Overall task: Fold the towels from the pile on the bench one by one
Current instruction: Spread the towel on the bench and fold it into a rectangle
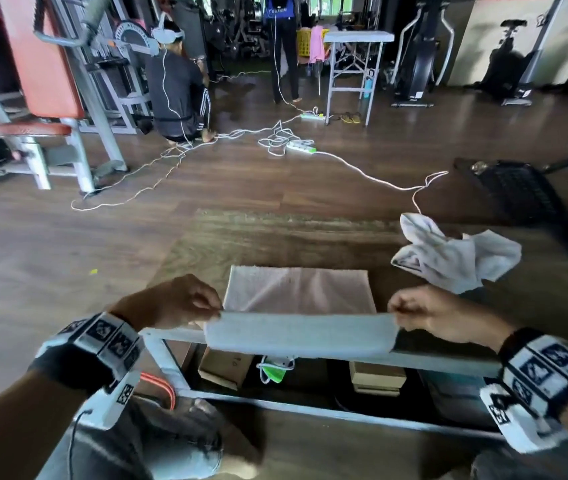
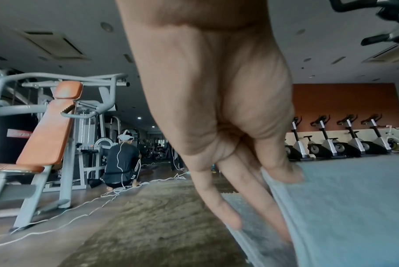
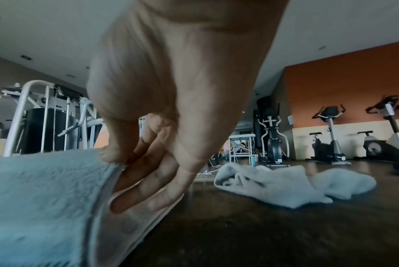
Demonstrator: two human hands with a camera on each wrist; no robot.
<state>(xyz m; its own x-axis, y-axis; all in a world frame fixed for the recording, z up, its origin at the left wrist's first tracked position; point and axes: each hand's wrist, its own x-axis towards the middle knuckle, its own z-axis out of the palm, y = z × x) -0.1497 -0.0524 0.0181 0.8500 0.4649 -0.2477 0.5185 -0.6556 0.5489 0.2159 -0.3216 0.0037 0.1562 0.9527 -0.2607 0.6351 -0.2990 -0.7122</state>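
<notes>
The towel (image 1: 298,332) is soft, light and limp (it sags unless held taut), so its two near corners are the sensible hold. The left hand (image 1: 175,301) and right hand (image 1: 438,315) each pinch one, knuckles up, lifting the near edge above the worktop (image 1: 275,244). Farther right lies a crumpled towel (image 1: 455,259).
</notes>
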